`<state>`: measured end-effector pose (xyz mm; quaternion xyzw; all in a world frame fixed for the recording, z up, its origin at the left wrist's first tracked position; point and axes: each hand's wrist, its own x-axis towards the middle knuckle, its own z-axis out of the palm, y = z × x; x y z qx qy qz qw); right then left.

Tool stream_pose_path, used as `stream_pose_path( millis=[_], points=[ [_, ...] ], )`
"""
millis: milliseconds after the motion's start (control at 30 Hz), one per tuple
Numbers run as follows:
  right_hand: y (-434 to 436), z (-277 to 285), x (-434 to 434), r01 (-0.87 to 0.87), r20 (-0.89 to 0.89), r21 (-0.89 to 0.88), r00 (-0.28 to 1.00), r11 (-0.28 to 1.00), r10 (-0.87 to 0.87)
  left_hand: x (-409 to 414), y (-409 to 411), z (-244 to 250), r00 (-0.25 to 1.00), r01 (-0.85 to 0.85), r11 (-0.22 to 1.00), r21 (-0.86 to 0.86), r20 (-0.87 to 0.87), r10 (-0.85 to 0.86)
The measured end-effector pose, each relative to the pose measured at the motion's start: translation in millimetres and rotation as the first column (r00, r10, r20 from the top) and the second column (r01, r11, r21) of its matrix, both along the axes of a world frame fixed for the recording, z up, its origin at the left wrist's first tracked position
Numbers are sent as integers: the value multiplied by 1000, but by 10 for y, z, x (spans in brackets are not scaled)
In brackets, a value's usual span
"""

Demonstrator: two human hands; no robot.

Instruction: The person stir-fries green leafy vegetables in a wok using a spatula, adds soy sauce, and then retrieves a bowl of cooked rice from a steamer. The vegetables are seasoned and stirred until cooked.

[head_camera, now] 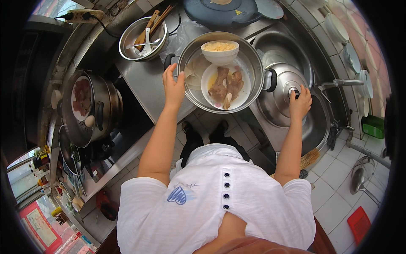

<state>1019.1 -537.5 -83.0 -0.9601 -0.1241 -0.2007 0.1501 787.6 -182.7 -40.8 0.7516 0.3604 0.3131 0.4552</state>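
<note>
In front of me a wide stainless steel pot stands at the counter's corner, its near rim overhanging the edge. Inside it are a white plate of cooked meat pieces and a white bowl filled with yellowish food. My left hand is at the pot's left black handle, thumb beside the rim; whether it grips is unclear. Over to the right, my right hand has its fingers around the black knob of a domed steel lid. That lid lies across the double sink.
On the left a steamer pot on the cooktop holds a plate of raw-looking meat and an egg. Behind stand a metal bowl with utensils and a dark appliance. A faucet reaches over the sink.
</note>
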Motion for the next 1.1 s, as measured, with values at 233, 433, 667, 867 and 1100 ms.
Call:
stream_pose_path(
  millis=[233, 433, 667, 867, 1100],
  points=[
    [18, -53, -65, -37, 104, -1, 994, 999, 37, 56, -131, -45, 997, 60, 992, 108, -60, -54],
    [587, 377, -444, -307, 141, 189, 948, 933, 284, 71, -308, -31, 987, 134, 943, 306, -126, -99],
    [1167, 624, -860, -497, 194, 477, 864, 725, 465, -28, -385, -75, 976, 187, 936, 297, -167, -142],
    [1452, 828, -960, -672, 185, 412, 723, 616, 665, -177, -200, -21, 980, 188, 964, 190, -108, -170],
    [1739, 870, -1262, -529, 36, 572, 780, 627, 625, -115, 74, 125, 904, 427, 904, -17, 40, -426]
  ],
)
